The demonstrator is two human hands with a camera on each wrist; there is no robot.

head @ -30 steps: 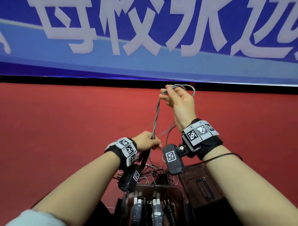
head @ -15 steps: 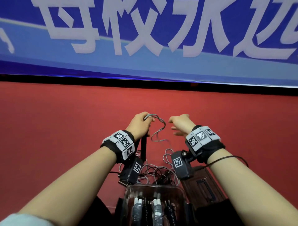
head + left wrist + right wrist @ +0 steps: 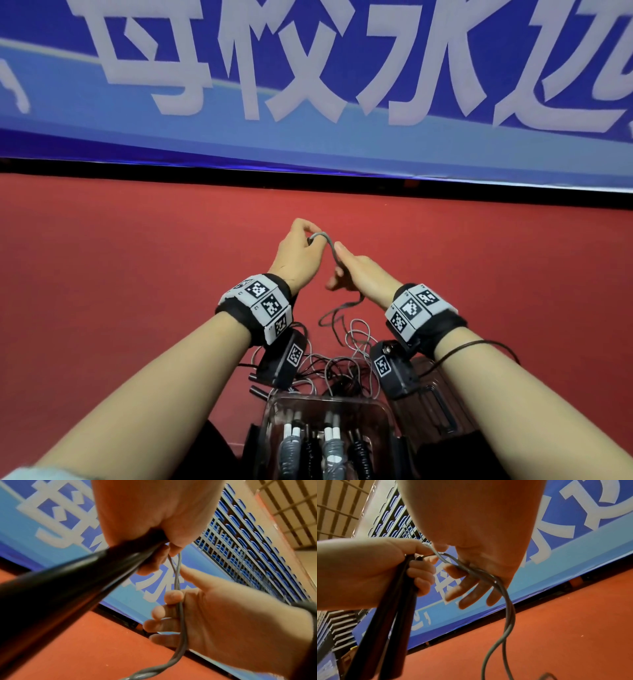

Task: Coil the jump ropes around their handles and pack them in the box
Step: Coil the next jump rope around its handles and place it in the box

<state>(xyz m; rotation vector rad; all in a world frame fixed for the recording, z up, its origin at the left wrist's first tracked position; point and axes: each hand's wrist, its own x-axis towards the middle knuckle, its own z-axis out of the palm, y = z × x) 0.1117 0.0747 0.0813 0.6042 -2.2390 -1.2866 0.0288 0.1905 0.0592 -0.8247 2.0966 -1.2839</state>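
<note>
Overhead, blue banner (image 3: 308, 85), white Chinese characters.

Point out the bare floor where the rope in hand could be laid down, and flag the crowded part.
Free: the red floor left of the left hand, and the stretch right of the right hand, both reaching to the blue banner. Crowded: the loose rope tangle between the wrists, just beyond the clear box.
</note>
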